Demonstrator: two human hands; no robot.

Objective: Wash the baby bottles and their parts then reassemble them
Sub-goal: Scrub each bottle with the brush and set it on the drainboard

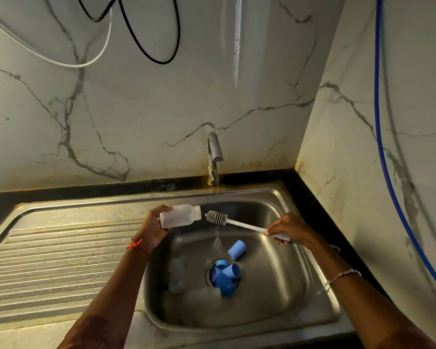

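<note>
My left hand grips a clear baby bottle on its side above the steel sink, its mouth facing right. My right hand holds the white handle of a bottle brush. The brush's grey head sits just outside the bottle's mouth, under a thin stream from the tap. In the basin lie a blue cap, several blue parts piled over the drain, and other clear bottles, blurred under the wet sheen.
A ribbed steel drainboard stretches left of the basin. Marble-patterned walls close in behind and at the right. Black and white cables hang above, and a blue hose runs down the right wall.
</note>
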